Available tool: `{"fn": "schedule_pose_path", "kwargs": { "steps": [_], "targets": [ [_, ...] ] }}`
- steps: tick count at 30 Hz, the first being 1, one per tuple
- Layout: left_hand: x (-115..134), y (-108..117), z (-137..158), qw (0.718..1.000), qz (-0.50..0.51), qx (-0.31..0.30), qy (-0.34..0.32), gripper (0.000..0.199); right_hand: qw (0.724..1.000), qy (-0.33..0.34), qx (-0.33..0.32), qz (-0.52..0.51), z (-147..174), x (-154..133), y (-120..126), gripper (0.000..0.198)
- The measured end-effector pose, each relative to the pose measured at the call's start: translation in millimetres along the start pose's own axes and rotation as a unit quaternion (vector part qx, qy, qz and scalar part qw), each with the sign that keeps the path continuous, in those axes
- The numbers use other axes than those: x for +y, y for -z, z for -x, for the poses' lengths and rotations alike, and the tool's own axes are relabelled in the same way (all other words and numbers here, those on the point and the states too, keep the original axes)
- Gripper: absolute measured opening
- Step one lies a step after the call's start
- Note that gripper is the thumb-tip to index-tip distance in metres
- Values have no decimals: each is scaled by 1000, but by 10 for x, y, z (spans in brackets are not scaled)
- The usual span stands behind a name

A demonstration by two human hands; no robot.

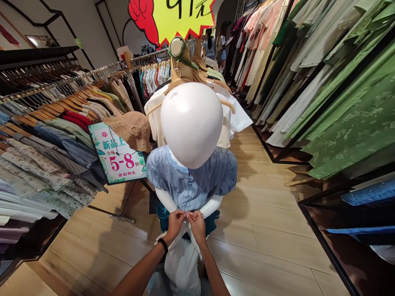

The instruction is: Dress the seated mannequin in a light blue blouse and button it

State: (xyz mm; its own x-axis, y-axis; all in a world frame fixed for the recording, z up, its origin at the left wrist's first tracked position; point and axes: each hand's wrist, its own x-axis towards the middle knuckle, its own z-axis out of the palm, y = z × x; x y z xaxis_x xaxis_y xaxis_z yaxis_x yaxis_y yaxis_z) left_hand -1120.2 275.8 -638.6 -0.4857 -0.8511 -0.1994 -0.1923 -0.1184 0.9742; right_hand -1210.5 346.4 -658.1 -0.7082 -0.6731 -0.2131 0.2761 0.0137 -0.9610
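A white mannequin (193, 119) stands upright before me, wearing a blue short-sleeved blouse (202, 181) with a row of small buttons down its front. My left hand (175, 222) and my right hand (196, 222) meet at the blouse's lower front edge. Both hands pinch the cloth there, fingertips nearly touching; whether a button lies between them is too small to tell. A dark band (163, 245) circles my left wrist. Below my hands are the mannequin's white trousers (182, 265), and dark teal cloth (212, 222) shows behind its arms.
Racks of hanging clothes (70, 111) line the left side, with a sale sign (119, 168) and a woven hat (132, 127). Green garments (354, 111) hang on the right. A yellow price sign (182, 20) hangs above the mannequin. Two people (221, 43) stand far back.
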Motion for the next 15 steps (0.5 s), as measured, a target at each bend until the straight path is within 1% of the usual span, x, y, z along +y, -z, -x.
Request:
{"fn": "schedule_pose_path", "kwargs": {
  "steps": [4, 8, 11, 15],
  "targets": [
    [24, 50, -35, 1000, 11, -7, 13, 37, 1000, 6, -20, 11, 2, -45, -2, 52],
    [22, 86, -111, 998, 32, -23, 49, 46, 999, 16, -40, 20, -26, -96, 0, 53],
    [17, 98, -177, 996, 40, -32, 74, 52, 999, 22, -37, 25, -44, -110, -6, 54],
    [17, 89, -245, 995, 40, -32, 84, 50, 999, 21, -25, 10, -42, -89, -35, 54]
  ]
}}
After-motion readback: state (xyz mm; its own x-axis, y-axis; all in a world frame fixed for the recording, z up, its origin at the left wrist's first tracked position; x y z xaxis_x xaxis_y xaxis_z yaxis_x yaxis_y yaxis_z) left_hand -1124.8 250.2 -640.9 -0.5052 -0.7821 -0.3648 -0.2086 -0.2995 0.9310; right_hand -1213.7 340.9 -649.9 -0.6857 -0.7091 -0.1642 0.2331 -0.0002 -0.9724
